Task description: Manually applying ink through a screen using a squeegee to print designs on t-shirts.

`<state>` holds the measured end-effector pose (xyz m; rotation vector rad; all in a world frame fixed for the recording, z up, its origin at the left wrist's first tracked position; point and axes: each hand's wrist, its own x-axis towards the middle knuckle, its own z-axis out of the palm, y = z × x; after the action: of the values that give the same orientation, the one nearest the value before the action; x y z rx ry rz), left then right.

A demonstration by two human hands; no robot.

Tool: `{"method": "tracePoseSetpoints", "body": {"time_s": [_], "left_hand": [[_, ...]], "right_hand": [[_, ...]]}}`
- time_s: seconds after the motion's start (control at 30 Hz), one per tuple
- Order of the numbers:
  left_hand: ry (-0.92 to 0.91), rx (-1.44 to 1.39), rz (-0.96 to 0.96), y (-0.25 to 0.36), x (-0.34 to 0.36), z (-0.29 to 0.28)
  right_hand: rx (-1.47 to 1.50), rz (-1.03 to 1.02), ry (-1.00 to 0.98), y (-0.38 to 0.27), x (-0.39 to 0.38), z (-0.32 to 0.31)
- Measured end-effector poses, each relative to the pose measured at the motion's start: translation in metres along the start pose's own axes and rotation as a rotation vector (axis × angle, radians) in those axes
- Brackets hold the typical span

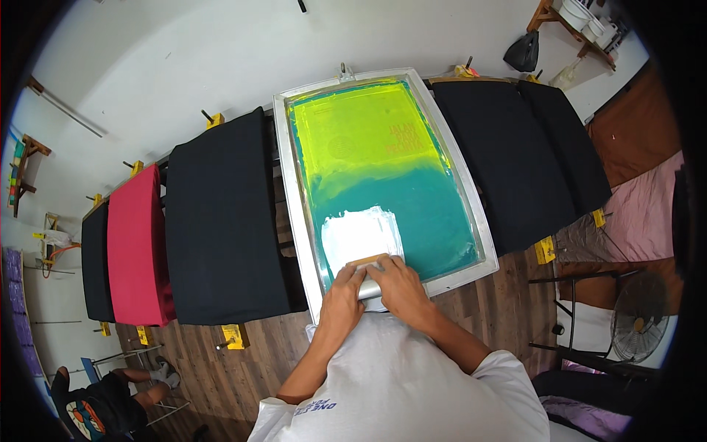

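Note:
A screen-printing frame (483, 221) with pale metal edges lies before me. Its mesh is teal, and bright yellow-green covers the far part, where some lettering and a faint round shape show. At the near end, a patch of white ink (361, 232) spreads over the teal. My left hand (344, 295) and my right hand (400, 289) are side by side, closed on a squeegee (368, 260) with a tan wooden edge, at the near side of the white patch. My fingers cover much of the squeegee. What lies under the screen is hidden.
Black cloth-covered boards (219, 221) flank the frame, with a pink-red one (136, 247) further left. Yellow clamps (234, 337) jut out along their ends. A seated person (110, 401) is at lower left. A fan (639, 317) stands right, and a shelf with tubs (577, 15) hangs upper right.

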<state>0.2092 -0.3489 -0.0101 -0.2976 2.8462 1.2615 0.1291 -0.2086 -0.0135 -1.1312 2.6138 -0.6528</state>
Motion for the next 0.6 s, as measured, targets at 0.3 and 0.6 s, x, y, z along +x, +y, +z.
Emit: {"method": "tracePoseSetpoints", "body": {"time_s": [0.3,0.6], "left_hand": [[-0.042,0.019,-0.008,0.002,-0.003,0.002],[-0.105,-0.021,-0.052,0.010,-0.013,-0.001]], "right_hand": [[0.033,0.029,-0.110,0.001,-0.006,-0.008],[-0.006,-0.034,-0.108,0.000,-0.013,-0.017]]}}
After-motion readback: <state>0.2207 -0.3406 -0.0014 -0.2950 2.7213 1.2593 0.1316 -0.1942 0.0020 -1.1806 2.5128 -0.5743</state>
